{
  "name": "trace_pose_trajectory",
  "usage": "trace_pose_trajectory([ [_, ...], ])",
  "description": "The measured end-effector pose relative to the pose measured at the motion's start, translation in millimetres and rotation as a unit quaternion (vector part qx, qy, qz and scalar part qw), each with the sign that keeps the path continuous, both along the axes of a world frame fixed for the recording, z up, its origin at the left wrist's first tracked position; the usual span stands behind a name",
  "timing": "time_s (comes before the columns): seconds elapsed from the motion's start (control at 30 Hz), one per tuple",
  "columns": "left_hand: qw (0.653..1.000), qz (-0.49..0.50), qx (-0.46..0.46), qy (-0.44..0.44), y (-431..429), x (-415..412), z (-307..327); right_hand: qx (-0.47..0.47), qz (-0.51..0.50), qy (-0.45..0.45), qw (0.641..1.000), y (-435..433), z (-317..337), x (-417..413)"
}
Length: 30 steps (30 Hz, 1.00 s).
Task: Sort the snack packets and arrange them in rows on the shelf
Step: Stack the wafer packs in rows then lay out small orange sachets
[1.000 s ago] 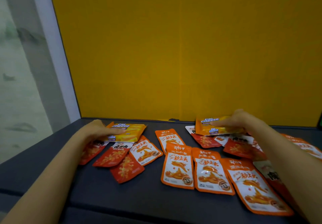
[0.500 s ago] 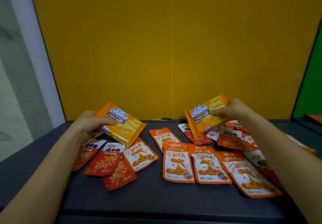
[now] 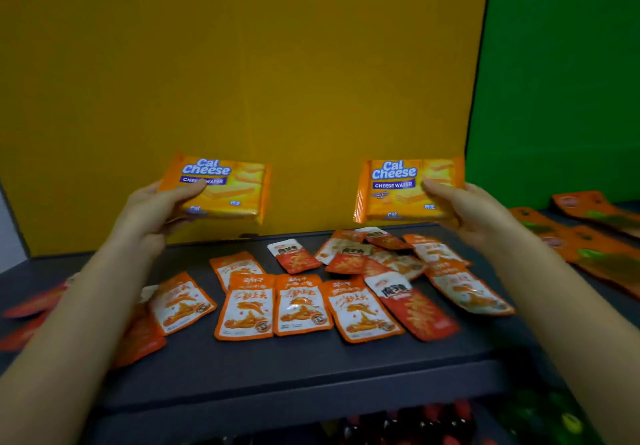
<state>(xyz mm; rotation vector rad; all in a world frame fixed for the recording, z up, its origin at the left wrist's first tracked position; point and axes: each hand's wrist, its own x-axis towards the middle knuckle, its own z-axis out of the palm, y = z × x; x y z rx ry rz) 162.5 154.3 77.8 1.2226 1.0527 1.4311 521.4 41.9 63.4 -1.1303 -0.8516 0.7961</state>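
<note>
My left hand (image 3: 152, 212) grips one yellow Cal Cheese wafer packet (image 3: 225, 185), lifted upright above the dark shelf (image 3: 277, 368). A second Cal Cheese wafer packet (image 3: 405, 190) is held the same way by my right hand (image 3: 464, 209). Both packets face me in front of the yellow back wall. Below them, several orange-and-white snack packets (image 3: 301, 306) lie roughly side by side mid-shelf. Red-and-white packets (image 3: 412, 302) lie among them and in a loose heap (image 3: 360, 254) further back. More red packets (image 3: 31, 302) lie at the left, partly hidden by my left forearm.
A green-backed section at the right holds orange packets (image 3: 588, 237) lying flat. A lower shelf level below shows dark, red and green packets (image 3: 415, 424). The shelf's front edge (image 3: 294, 385) runs across the bottom. A pale wall stands at far left.
Both hands lifted the Cal Cheese packets from the shelf up to upright, facing me. The camera view has swung right, revealing the green section.
</note>
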Motion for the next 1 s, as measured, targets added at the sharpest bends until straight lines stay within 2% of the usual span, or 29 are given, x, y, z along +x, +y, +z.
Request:
trace_pose_trajectory([
  [0.13,0.996,-0.084,-0.009,-0.034,-32.9,89.0,1.4,0.007,-0.056,0.006,0.998,-66.4,2.0,56.4],
  [0.3,0.975,-0.196,-0.073,-0.072,-89.6,204.0,-12.5,-0.013,-0.124,0.018,0.992,-166.6,-5.7,134.7],
  [0.43,0.959,-0.264,-0.088,-0.063,-147.4,292.3,-33.9,-0.015,-0.181,0.034,0.983,-242.2,-24.7,195.2],
  [0.77,0.921,-0.378,-0.088,-0.041,-256.7,488.7,-71.0,-0.052,-0.314,0.046,0.947,-392.6,-56.4,312.0],
  [1.0,0.891,-0.444,-0.084,-0.041,-313.8,602.4,-77.9,-0.054,-0.361,0.068,0.929,-451.8,-63.8,380.9],
])
